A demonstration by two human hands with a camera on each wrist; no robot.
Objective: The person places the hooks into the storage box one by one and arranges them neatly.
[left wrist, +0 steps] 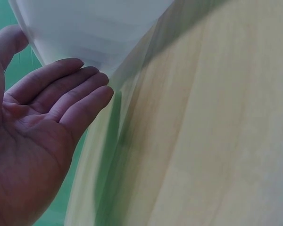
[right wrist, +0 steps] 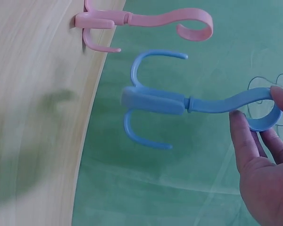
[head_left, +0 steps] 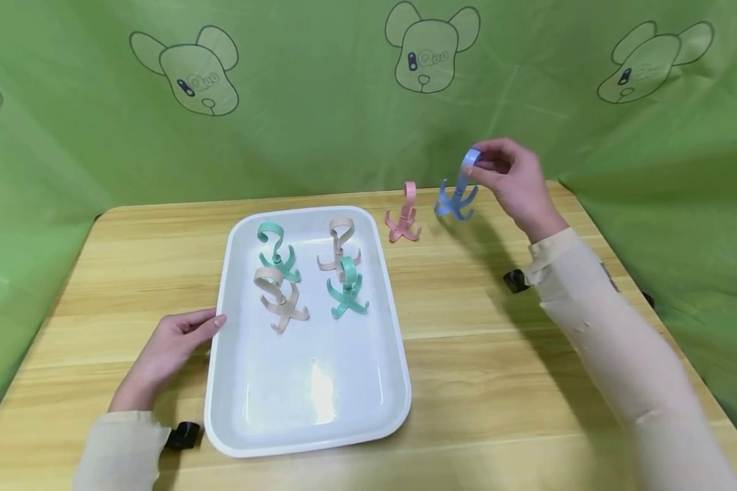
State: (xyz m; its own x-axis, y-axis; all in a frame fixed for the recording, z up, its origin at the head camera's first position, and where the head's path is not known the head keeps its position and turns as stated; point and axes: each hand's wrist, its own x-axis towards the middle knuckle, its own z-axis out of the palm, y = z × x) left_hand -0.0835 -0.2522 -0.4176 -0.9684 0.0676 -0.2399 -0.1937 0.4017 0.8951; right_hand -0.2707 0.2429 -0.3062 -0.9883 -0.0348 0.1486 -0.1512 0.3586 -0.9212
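Observation:
My right hand (head_left: 516, 183) pinches a blue four-armed rotating hook (head_left: 457, 194) by its curved top, thumb on one side and fingers on the other. In the right wrist view, the blue hook (right wrist: 155, 101) appears held off the tabletop, its arms away from the hand. A pink hook of the same kind (head_left: 403, 217) stands upright to its left. My left hand (head_left: 175, 344) holds the left rim of a white tray (head_left: 307, 402), its thumb over the rim. In the left wrist view, its fingers (left wrist: 80, 89) lie against the tray's outer side.
Inside the tray's far half stand two green hooks (head_left: 278, 262) and two beige hooks (head_left: 285, 310). A wooden table (head_left: 479, 382) lies under everything. Green cloth (head_left: 319, 123) with printed bear heads hangs behind and at the sides.

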